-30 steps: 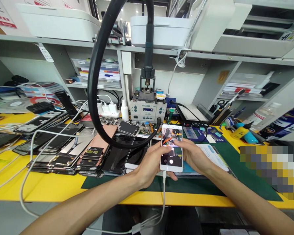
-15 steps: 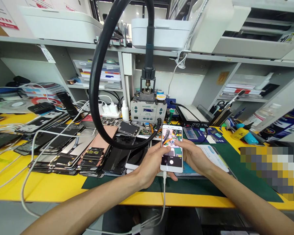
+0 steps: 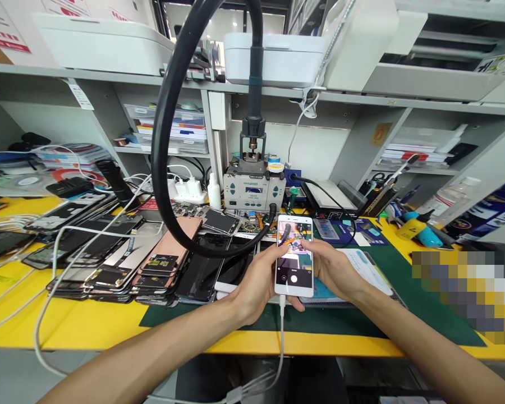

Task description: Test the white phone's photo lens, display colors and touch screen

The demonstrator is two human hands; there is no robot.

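Observation:
A white smartphone [image 3: 295, 285] is held upright above the bench, its screen showing a camera view of the scene with shutter buttons below. My left hand [image 3: 256, 280] is closed round the phone's left side, the thumb at the screen's left edge and a fingertip showing under the bottom edge. On the right side my right hand [image 3: 336, 269] also grips it, the thumb reaching the screen's upper right; its other fingers are mostly hidden behind the phone. A white charging cable [image 3: 282, 325] is plugged into the bottom and hangs down over the bench edge.
Stacks of dismantled phones and screens [image 3: 155, 264] lie to the left. Behind stands a hot air station [image 3: 255, 191] with its thick black hose [image 3: 157, 129] looping in front. A green mat [image 3: 429, 314] covers part of the yellow bench. Bottles [image 3: 418, 227] stand on the right.
My left thumb has slid slightly up along the phone's screen. The camera view has shifted a little; both hands still hold the phone in nearly the same place.

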